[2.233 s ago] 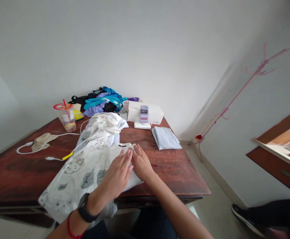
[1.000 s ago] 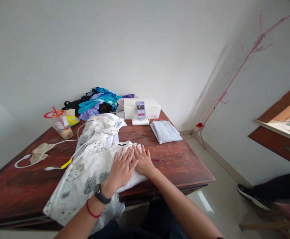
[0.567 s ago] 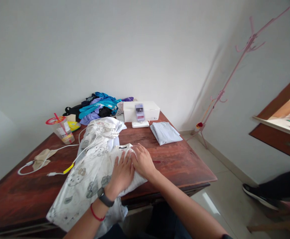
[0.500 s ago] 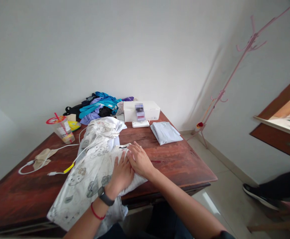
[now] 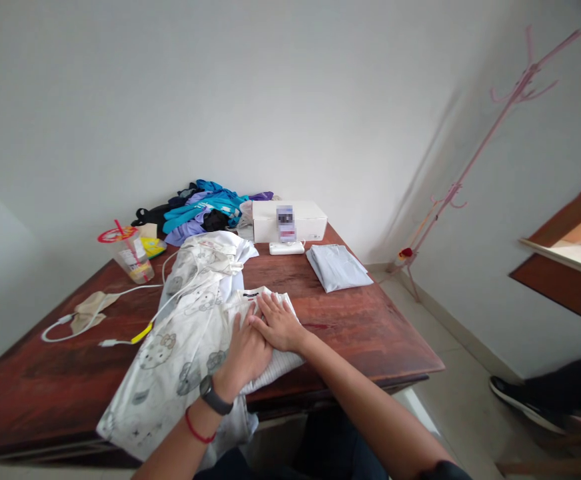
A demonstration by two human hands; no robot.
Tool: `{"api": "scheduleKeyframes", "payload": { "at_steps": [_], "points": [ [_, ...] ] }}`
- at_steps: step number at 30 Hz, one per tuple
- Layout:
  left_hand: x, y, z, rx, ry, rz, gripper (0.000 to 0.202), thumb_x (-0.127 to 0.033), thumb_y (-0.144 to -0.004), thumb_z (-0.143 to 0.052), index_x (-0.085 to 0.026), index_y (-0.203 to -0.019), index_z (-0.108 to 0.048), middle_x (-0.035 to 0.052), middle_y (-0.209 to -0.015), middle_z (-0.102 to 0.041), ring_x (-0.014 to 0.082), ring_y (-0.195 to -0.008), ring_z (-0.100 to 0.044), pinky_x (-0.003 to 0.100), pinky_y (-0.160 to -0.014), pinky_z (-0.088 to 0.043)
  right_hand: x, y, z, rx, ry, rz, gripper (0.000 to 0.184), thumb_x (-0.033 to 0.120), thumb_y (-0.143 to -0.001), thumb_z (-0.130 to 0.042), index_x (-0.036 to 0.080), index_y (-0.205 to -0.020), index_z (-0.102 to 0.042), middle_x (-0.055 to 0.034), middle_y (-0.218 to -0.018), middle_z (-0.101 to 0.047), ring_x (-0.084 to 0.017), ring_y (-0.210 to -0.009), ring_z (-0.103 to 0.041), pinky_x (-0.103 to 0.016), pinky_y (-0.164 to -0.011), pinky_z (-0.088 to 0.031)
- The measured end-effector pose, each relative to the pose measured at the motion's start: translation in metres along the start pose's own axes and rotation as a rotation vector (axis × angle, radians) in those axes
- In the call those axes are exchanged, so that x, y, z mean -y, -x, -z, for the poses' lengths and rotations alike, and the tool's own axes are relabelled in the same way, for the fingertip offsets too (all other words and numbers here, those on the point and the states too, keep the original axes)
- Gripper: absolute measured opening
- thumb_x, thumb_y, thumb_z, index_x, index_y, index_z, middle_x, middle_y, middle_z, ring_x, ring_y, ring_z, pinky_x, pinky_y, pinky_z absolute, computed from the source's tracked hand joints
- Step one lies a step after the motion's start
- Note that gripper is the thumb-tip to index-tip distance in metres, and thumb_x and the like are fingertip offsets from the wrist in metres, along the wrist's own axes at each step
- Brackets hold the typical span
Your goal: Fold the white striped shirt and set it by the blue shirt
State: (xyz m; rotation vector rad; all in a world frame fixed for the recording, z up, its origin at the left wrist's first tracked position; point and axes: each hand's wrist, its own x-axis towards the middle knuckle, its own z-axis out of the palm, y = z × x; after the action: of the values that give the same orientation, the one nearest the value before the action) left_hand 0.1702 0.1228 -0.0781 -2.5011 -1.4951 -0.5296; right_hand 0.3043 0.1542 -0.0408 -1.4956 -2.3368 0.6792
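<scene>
A folded white ribbed shirt [image 5: 280, 363] lies near the table's front edge, its collar label facing away from me. My left hand [image 5: 248, 350] rests flat on it with fingers spread. Palm down beside it, my right hand [image 5: 278, 323] presses on the same shirt, its thumb side touching the left fingers. Left of and partly beneath the shirt spreads a white printed garment [image 5: 163, 380] with grey cartoon figures, hanging over the front edge. A folded light grey garment [image 5: 339, 267] lies to the right, apart from both hands.
A heap of clothes [image 5: 205, 210] sits by the wall, next to a white box [image 5: 263, 223] and a white power strip [image 5: 286, 249]. At left stand a plastic cup [image 5: 133, 257] and a white cable [image 5: 115, 343]. A pink coat rack [image 5: 485, 140] and a person's shoe [image 5: 523, 403] are at right.
My right hand has drawn back slightly toward me over the shirt, uncovering its upper right part. My left hand stays on the shirt. The view has shifted slightly.
</scene>
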Motion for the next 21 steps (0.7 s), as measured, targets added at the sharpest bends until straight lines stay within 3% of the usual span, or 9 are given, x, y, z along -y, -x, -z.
{"api": "scheduleKeyframes", "payload": {
  "at_steps": [10,21],
  "points": [
    [0.0019,0.0013,-0.0047,-0.044,0.048,0.009,0.059,-0.015,-0.097,-0.041,-0.017,-0.155,-0.043,0.0146,-0.160,-0.043,0.0360,-0.150,-0.033,0.064,-0.115,-0.032,-0.0100,-0.0062,0.0002,0.035,-0.008,-0.026,0.079,0.067,-0.103,-0.023,0.017,-0.164,-0.018,-0.0071,-0.170,-0.014,-0.031,-0.158,-0.003,-0.056,-0.126,-0.008],
    [0.0017,0.0017,-0.0018,-0.001,0.043,0.023,0.056,-0.019,-0.098,-0.044,-0.014,-0.154,-0.045,0.0151,-0.160,-0.042,0.0353,-0.151,-0.032,0.062,-0.117,-0.032,-0.0079,-0.0046,0.0004,0.011,-0.016,-0.023,0.075,0.066,-0.103,-0.028,0.020,-0.163,-0.026,-0.0065,-0.170,-0.017,-0.031,-0.158,-0.006,-0.056,-0.125,-0.007]
  ]
}}
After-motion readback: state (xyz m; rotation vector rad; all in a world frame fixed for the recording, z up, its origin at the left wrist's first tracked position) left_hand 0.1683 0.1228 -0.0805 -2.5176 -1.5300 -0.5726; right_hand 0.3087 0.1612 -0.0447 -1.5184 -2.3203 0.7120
